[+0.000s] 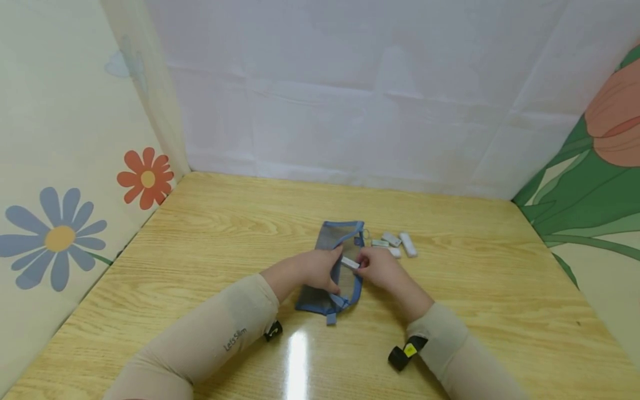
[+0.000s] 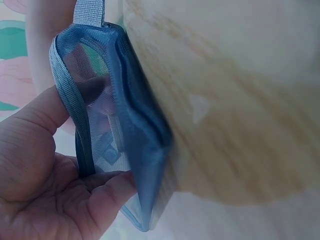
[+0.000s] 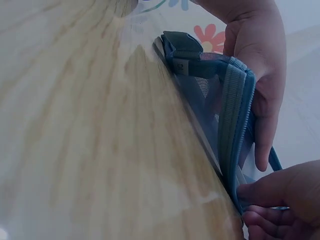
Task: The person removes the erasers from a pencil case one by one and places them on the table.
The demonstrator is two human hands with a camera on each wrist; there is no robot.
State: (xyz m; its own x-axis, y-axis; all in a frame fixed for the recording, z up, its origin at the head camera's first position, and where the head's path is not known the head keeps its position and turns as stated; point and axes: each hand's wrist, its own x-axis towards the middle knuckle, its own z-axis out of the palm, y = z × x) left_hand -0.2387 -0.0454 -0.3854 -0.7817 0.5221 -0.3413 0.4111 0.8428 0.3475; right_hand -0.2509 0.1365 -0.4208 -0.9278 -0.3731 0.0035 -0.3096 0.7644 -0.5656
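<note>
A grey mesh zip pouch (image 1: 312,299) with blue edging lies on the table, its long zipped side facing right. My left hand (image 1: 316,269) holds its mouth apart. In the left wrist view the thumb reaches behind one edge band of the pouch (image 2: 145,125), and a finger lies at the opposite edge. At the opening, my right hand (image 1: 384,269) pinches a small white block (image 1: 350,263) by its right end. The right wrist view has those fingertips (image 3: 255,194) right at the zipper edge (image 3: 240,115), the block mostly hidden there.
Just beyond the right hand lie several small pieces: a white one (image 1: 408,244), a greyish one (image 1: 391,239) and a green-and-white one (image 1: 380,243). A thin ring (image 1: 367,234) sits by the pouch's far corner. A white sheet (image 1: 320,111) hangs behind the wooden table (image 1: 225,222).
</note>
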